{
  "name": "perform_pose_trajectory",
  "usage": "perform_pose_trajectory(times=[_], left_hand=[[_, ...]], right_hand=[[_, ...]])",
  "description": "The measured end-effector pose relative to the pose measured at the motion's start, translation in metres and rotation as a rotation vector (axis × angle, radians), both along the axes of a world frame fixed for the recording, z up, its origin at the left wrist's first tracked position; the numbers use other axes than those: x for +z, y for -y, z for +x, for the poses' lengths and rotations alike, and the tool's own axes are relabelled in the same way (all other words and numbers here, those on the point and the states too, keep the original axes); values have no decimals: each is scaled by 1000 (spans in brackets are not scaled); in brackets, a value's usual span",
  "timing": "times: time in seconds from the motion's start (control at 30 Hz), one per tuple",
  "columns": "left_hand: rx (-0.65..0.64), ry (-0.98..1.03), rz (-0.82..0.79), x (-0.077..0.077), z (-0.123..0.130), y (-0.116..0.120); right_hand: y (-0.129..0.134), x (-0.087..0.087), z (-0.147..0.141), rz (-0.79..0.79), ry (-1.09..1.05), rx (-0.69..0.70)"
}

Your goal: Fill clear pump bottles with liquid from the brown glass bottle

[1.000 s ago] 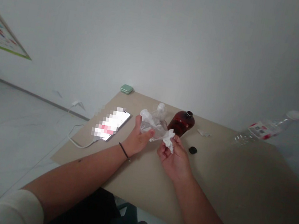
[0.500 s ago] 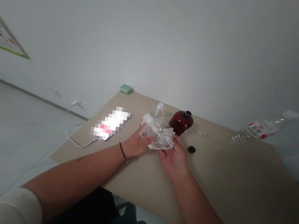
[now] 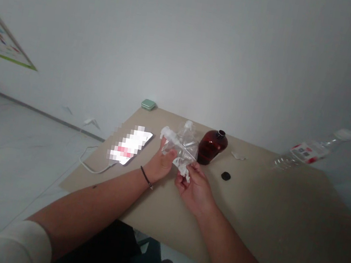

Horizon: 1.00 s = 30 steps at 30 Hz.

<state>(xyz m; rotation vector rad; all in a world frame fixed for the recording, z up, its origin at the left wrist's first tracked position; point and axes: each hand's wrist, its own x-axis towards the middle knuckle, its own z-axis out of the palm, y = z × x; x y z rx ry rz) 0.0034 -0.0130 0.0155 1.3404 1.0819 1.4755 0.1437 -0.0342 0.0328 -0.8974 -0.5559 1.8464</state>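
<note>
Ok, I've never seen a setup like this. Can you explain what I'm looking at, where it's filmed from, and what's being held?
There is no robot here: these are a person's bare hands, seen from one camera worn on the head, looking forward and down. The left hand holds a clear, crinkled plastic item with a white end. The right hand pinches crumpled white material beside it; I can't tell what that is.

On the table, left to right, are a phone on a white cable, a small green case, a dark red-brown bottle with its neck open, a black cap, a white scrap and a clear labelled bottle.
</note>
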Motion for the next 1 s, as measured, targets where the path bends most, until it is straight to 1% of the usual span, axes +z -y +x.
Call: perform_pose_trajectory(times=[0.1,0.2,0.27,0.33,0.4,0.5,0.6,0.7,0.73,0.77,0.8,0.87,0.93,0.97,1.0], left_hand=[[32,-7,-18,-3,-2,-2],[51,2,-50,-4,-3,-3],[52,6,-43,-4,-4,-4],[49,-10,-12,-3,-4,-5],[47,-53,20,-1,-5,-5],[24,-162,23,0,-7,-3],[-55,-264,8,-1,-8,2],[-127,-350,34,0,-6,7],[-145,-364,34,0,-5,8],[-164,-369,29,1,-4,9],[-183,-370,22,1,-2,9],[-219,-363,4,2,0,9],[-251,-358,-17,3,2,10],[-262,-358,-31,4,3,10],[-269,-358,-45,5,3,11]], right_hand=[[-3,10,12,59,-58,-32],[-7,20,26,149,-146,-108],[-8,24,32,185,-174,-149],[-9,25,35,219,-144,-175],[-9,25,36,278,-55,-199],[-10,24,46,398,169,-246],[-11,27,76,505,510,-296],[-10,34,121,532,986,-357],[-8,36,136,513,1179,-369],[-7,38,150,484,1361,-350],[-4,38,162,448,1505,-313],[2,36,179,385,1689,-147],[8,32,187,364,1758,53],[12,31,187,387,1775,132],[15,31,185,430,1798,174]])
